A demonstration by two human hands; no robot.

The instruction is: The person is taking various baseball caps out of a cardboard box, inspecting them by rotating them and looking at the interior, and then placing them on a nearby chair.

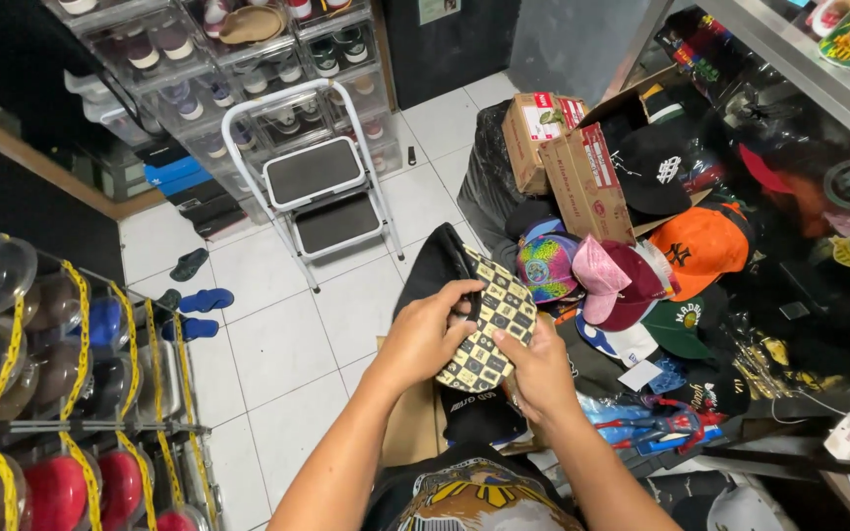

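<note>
The white tiled floor [277, 344] takes the biggest part of the view. On it, near the back, stands a white folding step stool [322, 182] with two dark steps. Behind the stool there is a stack of clear boxes [238, 69] with shoes and caps inside. At the left edge a metal rack [61, 393] carries caps under clear domes, and yellow tape hangs across it. Blue sandals [199, 313] lie on the floor just beside this rack.

On the right a big heap of caps [641, 285] in many colours lies against a glass counter [819, 197]. An orange cap [702, 246] and a dark red cap with a pink brim [617, 280] are on top of the heap. Brown cardboard boxes [568, 157] lean at the back of the heap.

In the middle, in front of the person's chest and above the floor, both hands hold a cap with a black and cream check pattern [489, 329]. The left hand [425, 334] is closed on the upper left side of the cap, with the fingers curled over its edge. The right hand [541, 372] grips the lower right side, the thumb pressing on the pattern. A black cloth [435, 261] hangs just behind the cap.
</note>
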